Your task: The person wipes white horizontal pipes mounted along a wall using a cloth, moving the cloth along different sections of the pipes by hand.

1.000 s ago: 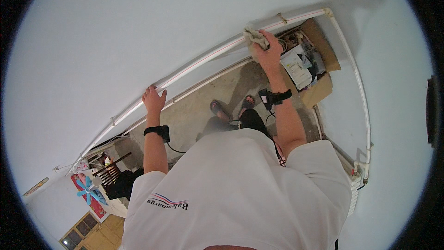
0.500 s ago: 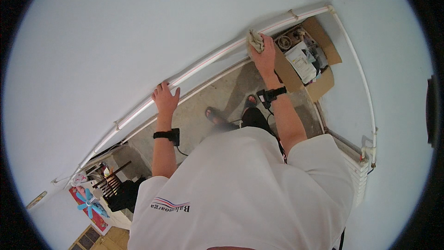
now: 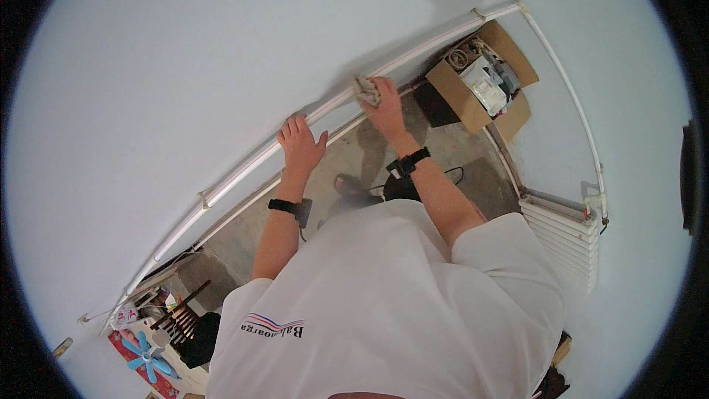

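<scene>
White pipe (image 3: 244, 171), right fingers (image 3: 383, 87) gripping greyish cloth (image 3: 365, 91), left fingers (image 3: 292, 128) loose atop pipe, cardboard box (image 3: 459, 97) and radiator (image 3: 561, 240) further right

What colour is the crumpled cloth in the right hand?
The crumpled cloth is greyish beige; head view.

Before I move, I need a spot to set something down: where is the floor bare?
Bare floor shows between the right forearm, open carton and radiator, though a cable loops beside that forearm. Another patch lies between the left hand and the foot. Crowded: inside the carton, and lower left around the slatted chair and blue fan.
</scene>
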Demonstrator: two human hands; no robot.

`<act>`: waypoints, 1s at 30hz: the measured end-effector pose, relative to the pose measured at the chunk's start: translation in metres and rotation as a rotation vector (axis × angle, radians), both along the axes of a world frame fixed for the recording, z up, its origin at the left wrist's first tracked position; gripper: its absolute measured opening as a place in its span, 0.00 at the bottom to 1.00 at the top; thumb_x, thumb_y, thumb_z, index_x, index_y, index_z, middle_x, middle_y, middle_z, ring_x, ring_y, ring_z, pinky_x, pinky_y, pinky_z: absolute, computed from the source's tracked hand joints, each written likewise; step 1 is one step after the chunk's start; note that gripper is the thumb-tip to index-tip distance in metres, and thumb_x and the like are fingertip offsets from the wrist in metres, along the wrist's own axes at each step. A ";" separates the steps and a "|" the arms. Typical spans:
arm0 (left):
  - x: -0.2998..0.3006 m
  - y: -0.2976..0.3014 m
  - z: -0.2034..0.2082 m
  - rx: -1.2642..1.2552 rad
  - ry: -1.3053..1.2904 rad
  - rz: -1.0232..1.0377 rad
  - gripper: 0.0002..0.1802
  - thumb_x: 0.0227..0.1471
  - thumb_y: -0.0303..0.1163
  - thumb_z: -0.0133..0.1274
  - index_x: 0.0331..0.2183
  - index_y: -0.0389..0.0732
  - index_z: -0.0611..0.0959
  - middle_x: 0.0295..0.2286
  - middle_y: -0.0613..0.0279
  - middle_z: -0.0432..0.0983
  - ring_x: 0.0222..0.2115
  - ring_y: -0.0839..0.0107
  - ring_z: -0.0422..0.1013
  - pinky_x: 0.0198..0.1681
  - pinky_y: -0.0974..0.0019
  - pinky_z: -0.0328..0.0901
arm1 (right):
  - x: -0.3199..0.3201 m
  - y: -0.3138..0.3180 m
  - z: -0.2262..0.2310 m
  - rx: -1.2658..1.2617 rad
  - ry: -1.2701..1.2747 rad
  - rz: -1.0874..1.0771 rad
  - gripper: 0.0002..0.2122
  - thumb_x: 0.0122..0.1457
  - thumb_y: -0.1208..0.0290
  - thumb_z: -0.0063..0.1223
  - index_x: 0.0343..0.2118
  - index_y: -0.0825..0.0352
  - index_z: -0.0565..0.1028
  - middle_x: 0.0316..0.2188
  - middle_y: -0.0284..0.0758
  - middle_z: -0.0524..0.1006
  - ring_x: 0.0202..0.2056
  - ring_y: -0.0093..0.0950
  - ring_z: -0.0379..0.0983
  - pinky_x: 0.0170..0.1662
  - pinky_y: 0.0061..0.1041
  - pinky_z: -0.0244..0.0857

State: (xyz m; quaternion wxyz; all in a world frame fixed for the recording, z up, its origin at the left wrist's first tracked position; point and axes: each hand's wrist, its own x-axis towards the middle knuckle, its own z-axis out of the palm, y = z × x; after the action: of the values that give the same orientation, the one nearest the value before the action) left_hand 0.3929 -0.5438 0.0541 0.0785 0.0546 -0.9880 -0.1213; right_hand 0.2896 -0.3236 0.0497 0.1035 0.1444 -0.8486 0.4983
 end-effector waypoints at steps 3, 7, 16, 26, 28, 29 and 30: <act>0.001 -0.001 0.003 0.014 -0.015 -0.007 0.36 0.45 0.48 0.62 0.49 0.34 0.69 0.44 0.49 0.67 0.47 0.50 0.63 0.50 0.45 0.55 | 0.015 -0.022 -0.002 0.005 -0.016 0.080 0.22 0.50 0.74 0.63 0.49 0.67 0.69 0.46 0.44 0.69 0.47 0.47 0.68 0.50 0.41 0.65; -0.002 0.002 0.007 0.004 -0.065 0.008 0.37 0.47 0.50 0.61 0.50 0.35 0.69 0.46 0.48 0.67 0.48 0.49 0.63 0.51 0.44 0.55 | 0.028 -0.035 -0.001 0.004 -0.043 0.166 0.23 0.50 0.75 0.63 0.49 0.67 0.69 0.48 0.44 0.68 0.48 0.48 0.67 0.51 0.42 0.65; 0.001 0.004 -0.002 -0.062 0.006 0.085 0.34 0.45 0.47 0.63 0.49 0.39 0.70 0.46 0.52 0.67 0.49 0.51 0.63 0.53 0.45 0.54 | 0.002 0.005 0.009 -0.074 -0.208 0.219 0.24 0.51 0.69 0.64 0.49 0.70 0.68 0.45 0.44 0.71 0.47 0.46 0.70 0.50 0.40 0.65; -0.004 0.010 -0.002 -0.133 -0.061 0.186 0.33 0.46 0.47 0.62 0.48 0.40 0.72 0.44 0.52 0.69 0.47 0.51 0.64 0.54 0.45 0.54 | -0.062 0.083 -0.022 0.122 -0.006 0.020 0.26 0.52 0.54 0.62 0.48 0.68 0.72 0.42 0.45 0.77 0.45 0.43 0.73 0.45 0.42 0.67; -0.003 0.012 0.001 -0.136 -0.077 0.201 0.32 0.46 0.47 0.62 0.48 0.40 0.72 0.44 0.53 0.69 0.48 0.52 0.64 0.55 0.46 0.53 | -0.073 0.096 -0.017 0.207 -0.045 -0.009 0.26 0.52 0.54 0.62 0.48 0.68 0.72 0.40 0.45 0.77 0.44 0.43 0.73 0.44 0.42 0.67; -0.003 0.012 0.002 -0.141 -0.090 0.206 0.32 0.46 0.47 0.62 0.49 0.40 0.72 0.45 0.53 0.69 0.48 0.52 0.64 0.55 0.46 0.53 | -0.078 0.102 -0.013 0.295 -0.075 -0.042 0.27 0.52 0.53 0.62 0.49 0.67 0.72 0.39 0.45 0.78 0.43 0.43 0.73 0.43 0.43 0.68; -0.004 0.011 0.002 -0.147 -0.099 0.210 0.32 0.47 0.47 0.62 0.49 0.41 0.72 0.45 0.54 0.69 0.48 0.53 0.64 0.56 0.46 0.53 | -0.083 0.110 -0.011 0.293 -0.082 -0.041 0.27 0.52 0.53 0.62 0.49 0.67 0.72 0.39 0.45 0.78 0.43 0.43 0.73 0.43 0.43 0.68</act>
State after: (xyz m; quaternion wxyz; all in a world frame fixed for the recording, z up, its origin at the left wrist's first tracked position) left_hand 0.3889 -0.5323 0.0558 0.0459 0.1576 -0.9858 -0.0367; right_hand 0.2069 -0.2133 0.0384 0.0566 0.1201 -0.9186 0.3724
